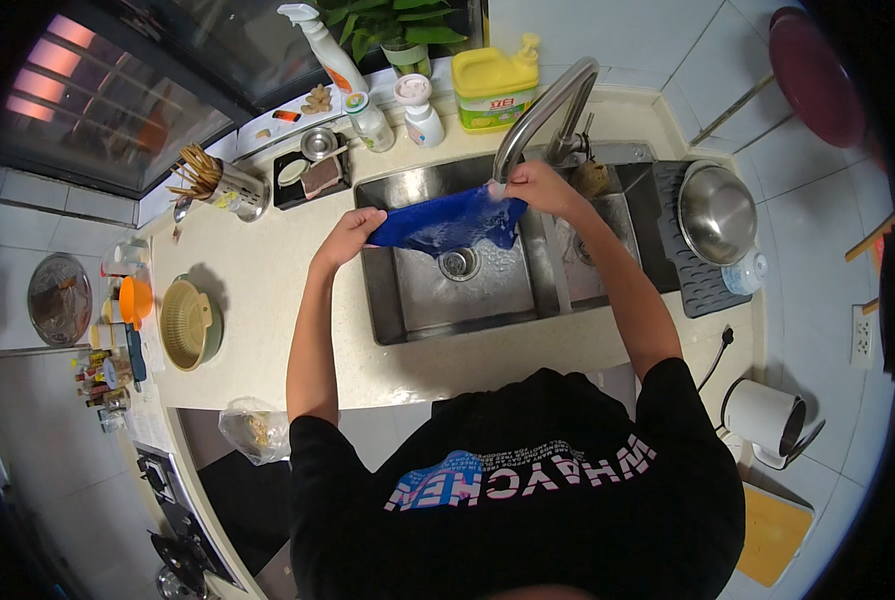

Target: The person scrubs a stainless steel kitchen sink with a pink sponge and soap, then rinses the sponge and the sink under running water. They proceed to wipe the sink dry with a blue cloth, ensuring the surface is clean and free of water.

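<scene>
A blue cloth [445, 224] is stretched between my two hands above the left basin of the steel sink [437, 312]. My left hand [352, 236] pinches its left end near the basin's left rim. At the other end, my right hand [539, 190] grips the cloth's upper right corner, just under the spout of the tall faucet [555, 108]. Water runs onto the cloth beside my right fingers and spreads over its wet surface. The cloth's lower edge hangs loose over the drain [458, 264].
Behind the sink stand a yellow detergent jug [495, 88], a white pump bottle [423, 122] and a spray bottle [323, 50]. A steel bowl [717, 214] rests on the grey drying mat [679, 262] at right. Colanders [189, 322] sit on the left counter. A white kettle [763, 418] is at lower right.
</scene>
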`<state>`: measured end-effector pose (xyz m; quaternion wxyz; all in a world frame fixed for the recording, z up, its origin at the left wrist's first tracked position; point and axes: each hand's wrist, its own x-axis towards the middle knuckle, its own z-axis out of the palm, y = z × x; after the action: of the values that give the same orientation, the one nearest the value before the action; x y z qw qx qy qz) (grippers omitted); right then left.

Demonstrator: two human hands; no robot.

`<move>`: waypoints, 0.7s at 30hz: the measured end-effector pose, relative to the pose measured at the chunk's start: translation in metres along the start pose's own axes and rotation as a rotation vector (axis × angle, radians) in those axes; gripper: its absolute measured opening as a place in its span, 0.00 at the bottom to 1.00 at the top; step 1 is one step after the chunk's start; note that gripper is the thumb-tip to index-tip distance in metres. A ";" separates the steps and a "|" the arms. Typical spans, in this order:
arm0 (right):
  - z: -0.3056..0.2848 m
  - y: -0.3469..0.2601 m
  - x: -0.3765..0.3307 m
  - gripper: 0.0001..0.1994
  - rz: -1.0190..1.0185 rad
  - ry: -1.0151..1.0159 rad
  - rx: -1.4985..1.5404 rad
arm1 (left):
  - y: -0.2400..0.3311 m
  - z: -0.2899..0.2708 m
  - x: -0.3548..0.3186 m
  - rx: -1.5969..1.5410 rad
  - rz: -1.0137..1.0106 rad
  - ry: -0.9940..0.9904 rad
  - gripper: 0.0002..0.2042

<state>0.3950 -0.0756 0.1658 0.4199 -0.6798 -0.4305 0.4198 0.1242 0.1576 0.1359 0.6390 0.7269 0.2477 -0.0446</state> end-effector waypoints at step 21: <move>0.047 0.076 -0.042 0.12 0.255 0.333 0.067 | 0.003 0.106 -0.043 0.320 0.242 0.674 0.05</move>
<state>0.3570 -0.1262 0.0899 0.4509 -0.7744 -0.2515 0.3657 0.1150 0.0437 0.1357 0.4009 0.8153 0.3459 0.2344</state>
